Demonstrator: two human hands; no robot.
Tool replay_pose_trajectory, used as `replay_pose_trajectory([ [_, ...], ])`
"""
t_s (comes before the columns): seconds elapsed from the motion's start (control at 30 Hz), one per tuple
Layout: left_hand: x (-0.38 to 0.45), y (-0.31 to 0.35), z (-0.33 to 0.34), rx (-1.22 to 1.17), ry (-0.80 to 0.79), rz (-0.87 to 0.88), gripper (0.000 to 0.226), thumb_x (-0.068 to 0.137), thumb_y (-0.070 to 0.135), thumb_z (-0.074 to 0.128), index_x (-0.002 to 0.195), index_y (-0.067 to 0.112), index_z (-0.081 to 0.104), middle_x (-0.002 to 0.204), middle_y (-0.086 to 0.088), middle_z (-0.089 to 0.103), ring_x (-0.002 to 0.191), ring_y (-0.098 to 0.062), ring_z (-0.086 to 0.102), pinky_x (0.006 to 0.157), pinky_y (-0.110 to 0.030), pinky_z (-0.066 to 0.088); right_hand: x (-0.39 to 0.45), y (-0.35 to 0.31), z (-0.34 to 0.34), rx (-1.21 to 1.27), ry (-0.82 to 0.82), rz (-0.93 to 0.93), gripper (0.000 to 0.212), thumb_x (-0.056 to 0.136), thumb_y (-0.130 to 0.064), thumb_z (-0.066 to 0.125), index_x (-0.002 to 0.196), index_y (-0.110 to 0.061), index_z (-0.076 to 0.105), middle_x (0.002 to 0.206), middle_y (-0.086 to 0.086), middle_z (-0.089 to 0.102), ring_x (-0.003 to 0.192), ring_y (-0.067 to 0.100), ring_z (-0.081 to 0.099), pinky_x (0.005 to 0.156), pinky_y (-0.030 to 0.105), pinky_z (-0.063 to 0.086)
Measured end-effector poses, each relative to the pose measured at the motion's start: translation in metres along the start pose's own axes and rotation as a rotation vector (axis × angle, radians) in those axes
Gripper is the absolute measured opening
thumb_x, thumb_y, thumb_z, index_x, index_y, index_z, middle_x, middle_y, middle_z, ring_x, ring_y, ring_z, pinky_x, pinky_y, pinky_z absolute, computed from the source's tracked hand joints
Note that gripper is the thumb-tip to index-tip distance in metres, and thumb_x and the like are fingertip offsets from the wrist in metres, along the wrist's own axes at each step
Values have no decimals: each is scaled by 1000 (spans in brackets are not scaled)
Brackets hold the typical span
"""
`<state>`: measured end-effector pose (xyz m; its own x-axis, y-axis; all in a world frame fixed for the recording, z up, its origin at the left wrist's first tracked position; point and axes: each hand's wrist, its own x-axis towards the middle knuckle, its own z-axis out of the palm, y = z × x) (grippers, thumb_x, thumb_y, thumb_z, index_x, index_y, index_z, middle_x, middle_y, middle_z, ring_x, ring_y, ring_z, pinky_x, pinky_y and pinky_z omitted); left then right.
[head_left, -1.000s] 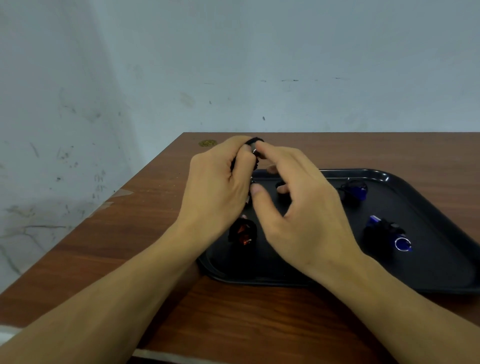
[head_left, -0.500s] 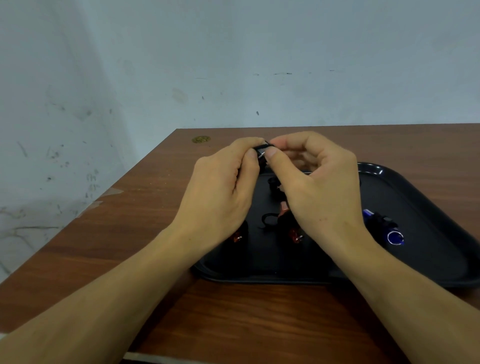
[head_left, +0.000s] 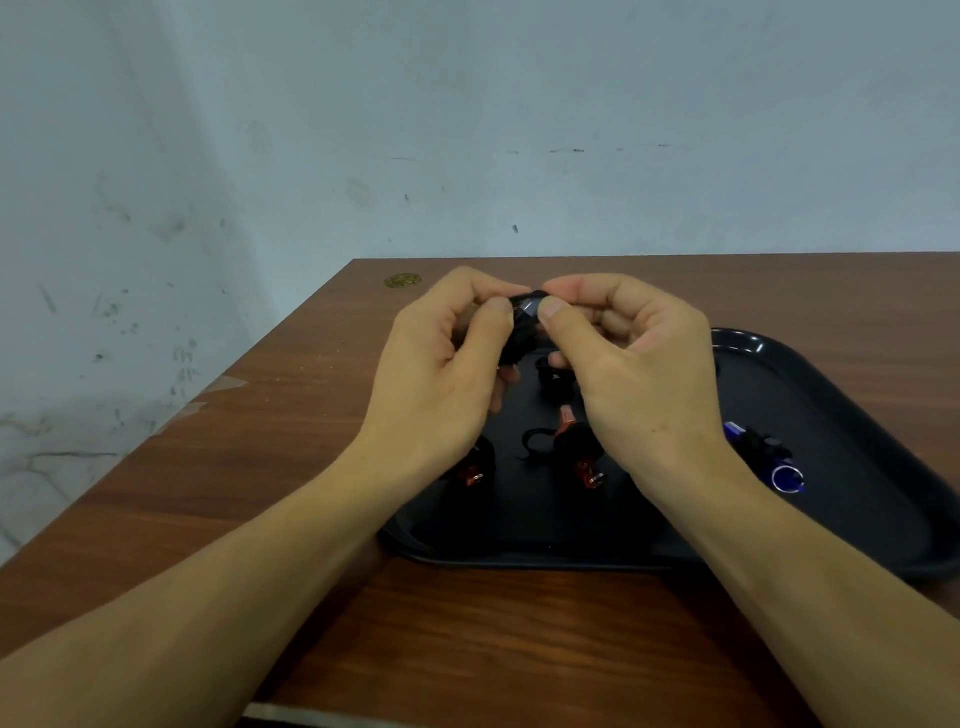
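As if to twist it, left hand (head_left: 441, 379) and right hand (head_left: 644, 379) pinch a black part (head_left: 525, 306) over the tray's (head_left: 857, 441) ten o'clock.

Single head-worn view, above the wooden table (head_left: 218, 467), facing forward and down, close over the black tray (head_left: 852, 415), wall behind table

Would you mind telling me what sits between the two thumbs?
A small black part, pinched by the left hand and the right hand above the black tray, as the head view shows.

Open tabletop (head_left: 260, 467) left of hands (head_left: 441, 374); small pieces (head_left: 586, 465) in tray (head_left: 857, 415) beneath.
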<state>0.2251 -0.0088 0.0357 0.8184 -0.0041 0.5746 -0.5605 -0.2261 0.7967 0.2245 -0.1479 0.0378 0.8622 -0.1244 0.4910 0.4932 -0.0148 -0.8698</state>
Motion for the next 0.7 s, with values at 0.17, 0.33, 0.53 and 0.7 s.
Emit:
replay_pose_trajectory([
  [0.17,-3,0,0,29,-35,53,17,102,9,50,105,12,67,71,2,64,61,-9,59,57,-19,46,-2,0,-1,24,-35,72,22,96,-10,63,99,-28,75,86,-6,76,73,2,69,69,17,54],
  [0.33,-7,3,1,128,-92,129,19,102,12,53,117,20,61,81,13,68,69,-7,65,62,-26,48,-2,2,-5,-80,-29,31,26,97,-8,60,98,-29,75,85,-5,75,79,11,70,77,29,60],
  [0.53,-7,4,-1,206,-98,265,21,102,5,50,105,18,66,76,-4,63,61,-29,59,55,-44,48,-6,1,-1,-76,-16,11,24,98,-10,59,99,-29,74,94,-10,75,91,6,70,87,34,59],
  [0.7,-7,4,-1,152,-84,243,20,101,7,53,109,16,69,85,-1,67,63,-23,62,58,-42,50,-4,1,-1,11,-4,6,21,96,-5,61,102,-19,76,97,-6,77,96,8,72,91,33,58],
])
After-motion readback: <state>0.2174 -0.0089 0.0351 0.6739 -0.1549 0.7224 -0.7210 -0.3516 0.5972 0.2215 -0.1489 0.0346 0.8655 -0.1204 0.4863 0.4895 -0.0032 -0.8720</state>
